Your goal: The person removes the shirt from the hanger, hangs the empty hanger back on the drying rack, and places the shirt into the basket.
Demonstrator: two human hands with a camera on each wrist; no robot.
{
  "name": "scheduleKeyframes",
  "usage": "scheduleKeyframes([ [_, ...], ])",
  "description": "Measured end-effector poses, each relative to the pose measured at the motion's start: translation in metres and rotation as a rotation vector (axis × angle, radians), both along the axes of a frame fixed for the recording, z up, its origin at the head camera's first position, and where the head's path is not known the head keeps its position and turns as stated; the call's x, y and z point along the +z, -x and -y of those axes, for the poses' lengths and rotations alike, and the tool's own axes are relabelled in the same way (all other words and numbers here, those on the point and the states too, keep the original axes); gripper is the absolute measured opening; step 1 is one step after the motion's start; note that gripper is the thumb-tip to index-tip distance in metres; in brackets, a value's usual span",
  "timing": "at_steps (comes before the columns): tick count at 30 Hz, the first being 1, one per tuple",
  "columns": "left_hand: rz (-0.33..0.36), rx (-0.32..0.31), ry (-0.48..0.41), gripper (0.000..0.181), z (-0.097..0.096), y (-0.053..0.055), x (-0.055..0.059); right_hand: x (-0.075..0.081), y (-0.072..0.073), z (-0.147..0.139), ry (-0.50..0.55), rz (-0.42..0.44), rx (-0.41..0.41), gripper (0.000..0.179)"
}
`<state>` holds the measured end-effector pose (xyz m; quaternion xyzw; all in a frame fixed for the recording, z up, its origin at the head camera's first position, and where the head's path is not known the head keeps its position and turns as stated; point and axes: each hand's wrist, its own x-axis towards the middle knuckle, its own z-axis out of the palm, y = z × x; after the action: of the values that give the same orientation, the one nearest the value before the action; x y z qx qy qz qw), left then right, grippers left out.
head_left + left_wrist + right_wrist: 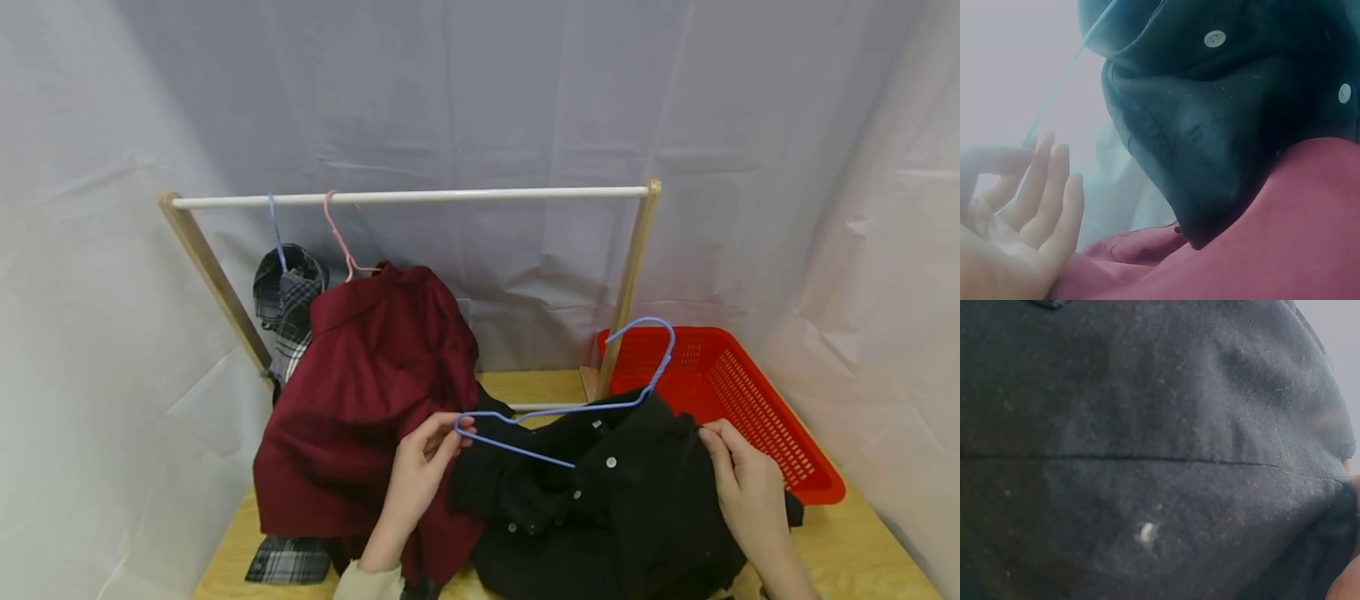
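My left hand [422, 467] pinches the left end of a blue wire hanger [551, 411] between thumb and fingers. The hanger's other end goes inside a black shirt [660, 500] with white buttons, and its hook rises above the collar. At the shirt's right shoulder, my right hand [750, 492] pinches the fabric. The shirt's left half sags in folds below the hanger's bare end. In the left wrist view, the hanger wire [1060, 94] runs from the fingertips up to the black cloth. Black fabric [1166, 412] fills most of the right wrist view, with fingers at its right edge.
A white-barred rack [487, 196] with wooden legs stands behind. From its left part hang a plaid shirt [296, 308] and a maroon shirt [375, 358] on a pink hanger [341, 237]. A red plastic basket [780, 417] stands at the right on the wooden table [862, 542].
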<state>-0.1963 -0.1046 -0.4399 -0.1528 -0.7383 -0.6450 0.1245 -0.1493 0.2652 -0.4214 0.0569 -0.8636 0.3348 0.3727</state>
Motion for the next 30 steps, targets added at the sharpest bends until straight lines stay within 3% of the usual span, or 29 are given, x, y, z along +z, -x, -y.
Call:
scheduleKeyframes([
  [9,-0.072,0.105,-0.005,0.014,0.001,-0.002,0.009,-0.002,0.0,0.0,-0.003,0.011,0.0,0.014],
  [16,-0.138,0.124,0.038,0.012,-0.002,-0.002,0.012,-0.002,0.002,0.002,-0.01,0.001,0.03,0.013],
  [21,-0.246,0.132,0.181,0.01,-0.012,-0.002,0.014,-0.002,0.003,0.006,-0.035,0.009,0.051,0.014],
  [25,-0.318,0.155,0.35,0.008,-0.022,-0.003,0.013,-0.002,0.003,0.01,-0.058,0.004,0.061,0.013],
  [30,-0.433,0.13,0.511,0.01,-0.029,-0.005,0.011,-0.002,0.003,0.014,-0.088,-0.021,0.079,0.011],
])
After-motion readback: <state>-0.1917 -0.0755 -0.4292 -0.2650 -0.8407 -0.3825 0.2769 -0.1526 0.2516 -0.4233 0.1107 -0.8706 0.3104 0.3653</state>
